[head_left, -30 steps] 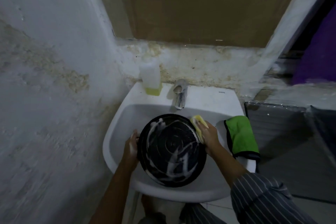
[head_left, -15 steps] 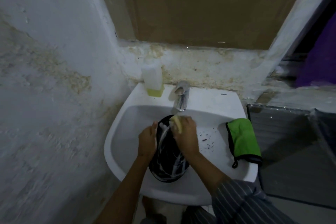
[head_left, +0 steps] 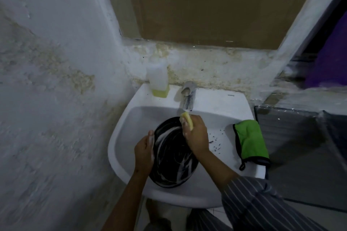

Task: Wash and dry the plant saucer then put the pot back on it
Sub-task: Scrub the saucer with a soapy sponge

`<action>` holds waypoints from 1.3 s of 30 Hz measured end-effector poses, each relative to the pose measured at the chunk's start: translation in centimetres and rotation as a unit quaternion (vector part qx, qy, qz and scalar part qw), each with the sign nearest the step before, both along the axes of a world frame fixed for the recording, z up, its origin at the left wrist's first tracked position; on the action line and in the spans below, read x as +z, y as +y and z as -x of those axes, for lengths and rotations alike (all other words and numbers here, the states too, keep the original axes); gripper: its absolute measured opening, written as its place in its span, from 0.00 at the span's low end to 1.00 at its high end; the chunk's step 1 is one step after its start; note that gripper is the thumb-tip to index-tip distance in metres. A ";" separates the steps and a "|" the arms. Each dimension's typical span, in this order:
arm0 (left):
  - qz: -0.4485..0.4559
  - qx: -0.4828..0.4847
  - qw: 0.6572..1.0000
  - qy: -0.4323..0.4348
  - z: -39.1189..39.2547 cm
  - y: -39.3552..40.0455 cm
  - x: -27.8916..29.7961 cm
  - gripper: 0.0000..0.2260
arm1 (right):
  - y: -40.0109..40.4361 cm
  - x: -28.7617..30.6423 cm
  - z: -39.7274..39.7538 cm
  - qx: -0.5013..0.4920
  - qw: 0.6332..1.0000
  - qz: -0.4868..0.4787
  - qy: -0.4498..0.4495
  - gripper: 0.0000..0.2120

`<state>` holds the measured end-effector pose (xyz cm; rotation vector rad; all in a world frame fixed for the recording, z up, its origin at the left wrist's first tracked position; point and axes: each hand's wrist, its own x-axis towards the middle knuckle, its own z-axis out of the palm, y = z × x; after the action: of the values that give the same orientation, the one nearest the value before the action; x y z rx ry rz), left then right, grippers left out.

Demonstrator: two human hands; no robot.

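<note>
The black round plant saucer [head_left: 172, 157] stands tilted on edge inside the white sink [head_left: 129, 129], streaked with white soap foam. My left hand [head_left: 144, 154] grips its left rim. My right hand [head_left: 196, 135] holds a yellow sponge [head_left: 187, 121] pressed against the saucer's upper right rim, just below the tap [head_left: 187, 97]. The plant pot is not in view.
A soap bottle [head_left: 158, 83] with yellow liquid stands on the sink's back left corner. A green cloth [head_left: 250, 141] hangs over the sink's right rim. Dark specks of dirt [head_left: 216, 142] lie in the basin. Rough white walls close in on the left and behind.
The saucer went from facing me flat to tilted on edge, and has since turned back a little. My right hand moved with the sponge from the right rim to the top.
</note>
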<state>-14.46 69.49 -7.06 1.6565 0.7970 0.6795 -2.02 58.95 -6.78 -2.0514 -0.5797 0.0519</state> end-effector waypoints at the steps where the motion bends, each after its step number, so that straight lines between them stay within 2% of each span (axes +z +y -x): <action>1: -0.001 -0.004 1.000 0.004 -0.2 0.0 0.1 0.20 | 0.5 0.3 0.8 0.006 0.999 0.008 -0.037 0.10; 4: -0.026 -0.015 1.000 0.006 -0.6 0.0 0.5 0.15 | 2.7 1.7 3.4 0.114 0.969 0.040 -0.213 0.17; 6: -0.028 -0.012 1.000 -0.010 -0.6 0.1 0.8 0.15 | 3.0 1.9 3.8 0.137 0.956 0.047 -0.255 0.19; 7: -0.028 -0.008 0.999 -0.016 -0.5 0.2 1.0 0.16 | 2.8 1.7 3.3 0.124 0.960 0.041 -0.247 0.18; 9: -0.004 -0.003 0.999 -0.039 -0.3 0.1 1.3 0.18 | 1.7 1.4 2.1 0.077 0.989 0.001 -0.128 0.19; 11: 0.019 0.002 0.997 -0.068 0.1 -0.1 1.3 0.18 | 0.3 1.0 0.7 0.005 0.998 -0.057 0.001 0.18; 15: 0.027 0.029 0.994 -0.100 1.2 -0.8 0.9 0.18 | -1.5 -0.7 -0.4 -0.098 0.981 -0.114 0.119 0.08; 17: 0.031 0.049 0.992 -0.112 1.6 -1.2 0.6 0.18 | -1.9 -1.5 -0.3 -0.122 0.969 -0.130 0.171 0.09; 20: 0.072 0.096 0.986 -0.112 2.0 -2.0 0.0 0.16 | -2.9 -2.4 -0.6 -0.146 0.934 -0.150 0.291 0.09; 22: 0.098 0.125 0.981 -0.111 2.1 -2.2 -0.6 0.15 | -3.6 -2.8 -0.6 -0.150 0.876 -0.192 0.417 0.09; 24: 0.101 0.122 0.984 -0.085 2.0 -2.3 -0.9 0.14 | -4.2 -3.3 -0.6 -0.173 0.834 -0.231 0.470 0.13; 25: 0.085 0.110 0.989 -0.058 2.1 -2.2 -0.9 0.12 | -4.3 -3.4 -0.8 -0.195 0.830 -0.247 0.460 0.13; 28: -0.038 0.026 0.999 -0.018 2.3 -1.5 -1.4 0.10 | -4.6 -2.8 -1.2 -0.241 0.836 -0.270 0.413 0.15; 30: -0.056 -0.009 0.998 0.008 1.8 -0.7 -0.9 0.10 | -4.9 -2.2 -1.8 -0.244 0.851 -0.270 0.378 0.16; 33: -0.090 -0.070 0.993 0.025 -0.1 0.7 1.1 0.09 | -5.2 -1.2 -2.6 -0.168 0.909 -0.239 0.298 0.13; 36: -0.095 -0.199 0.974 0.058 -2.9 1.2 3.6 0.09 | -4.4 0.7 -2.8 -0.074 0.952 -0.194 0.226 0.13; 38: -0.096 -0.250 0.958 0.107 -4.4 1.3 4.6 0.15 | -3.6 2.2 -2.4 -0.035 0.968 -0.175 0.174 0.12; 39: -0.113 -0.255 0.951 0.131 -4.8 1.3 4.9 0.19 | -3.3 2.9 -2.3 -0.016 0.979 -0.157 0.130 0.15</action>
<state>-9.68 70.80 -2.20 2.0851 0.4460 0.1917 0.28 55.66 -3.88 -1.7110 -0.3660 0.1951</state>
